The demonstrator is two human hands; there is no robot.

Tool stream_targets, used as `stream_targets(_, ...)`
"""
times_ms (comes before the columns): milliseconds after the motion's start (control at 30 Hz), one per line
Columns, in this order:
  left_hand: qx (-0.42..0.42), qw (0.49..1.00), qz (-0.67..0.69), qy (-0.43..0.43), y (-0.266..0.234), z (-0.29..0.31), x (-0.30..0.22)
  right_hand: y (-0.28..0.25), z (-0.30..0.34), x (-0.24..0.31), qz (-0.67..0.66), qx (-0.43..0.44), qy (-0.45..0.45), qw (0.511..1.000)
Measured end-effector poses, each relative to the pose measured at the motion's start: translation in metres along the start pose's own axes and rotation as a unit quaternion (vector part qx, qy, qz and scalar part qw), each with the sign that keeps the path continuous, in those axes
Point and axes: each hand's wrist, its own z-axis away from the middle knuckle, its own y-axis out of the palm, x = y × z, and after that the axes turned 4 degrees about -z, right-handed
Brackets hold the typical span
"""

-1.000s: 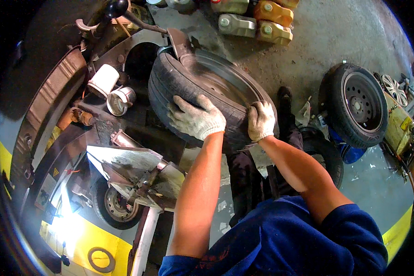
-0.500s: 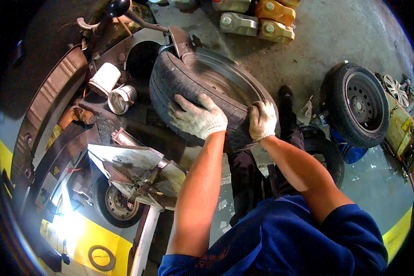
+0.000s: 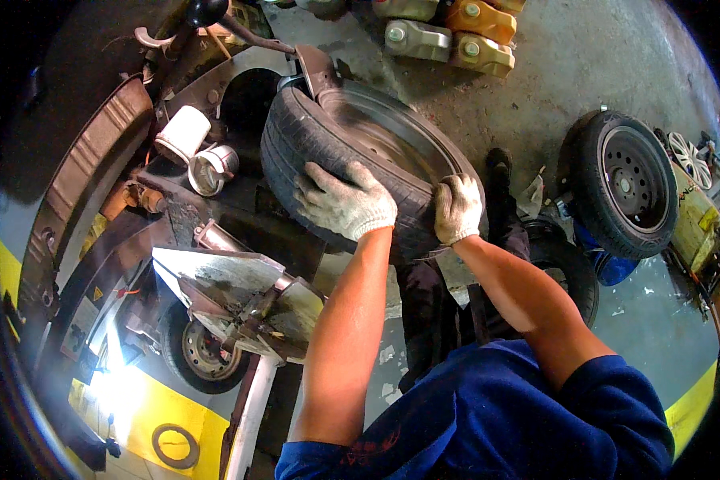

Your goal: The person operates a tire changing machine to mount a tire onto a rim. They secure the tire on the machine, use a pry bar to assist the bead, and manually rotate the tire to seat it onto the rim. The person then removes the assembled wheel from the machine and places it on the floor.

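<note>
A black car tyre (image 3: 290, 132) on a steel wheel (image 3: 376, 138) stands tilted in front of me. Its far edge sits against a dark metal blade (image 3: 316, 72) on a curved lever arm. My left hand (image 3: 348, 202), in a white knitted glove, lies against the tread with its fingers spread. Further right, my gloved right hand (image 3: 458, 210) is closed over the tyre's near right edge, fingers curled onto the sidewall; the thumb is hardly visible. The tyre's underside is hidden.
Two white cups (image 3: 182, 132) rest on the machine at left, near an angled metal plate (image 3: 216, 276). Another wheel (image 3: 628, 184) leans at right above a blue container (image 3: 614, 270). Plastic jugs (image 3: 416, 40) stand at the back. A bright lamp (image 3: 120, 392) glares lower left.
</note>
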Motion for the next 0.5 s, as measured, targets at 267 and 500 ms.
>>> stream_targets(267,0.024,1.0,-0.007,-0.012,-0.004,-0.001,-0.002,0.002,0.0,-0.002,-0.005,-0.008,-0.006,1.0)
stream_targets(500,-0.004,1.0,-0.01,0.007,0.003,0.002,0.001,0.001,0.001,-0.003,0.011,-0.002,-0.012,1.0)
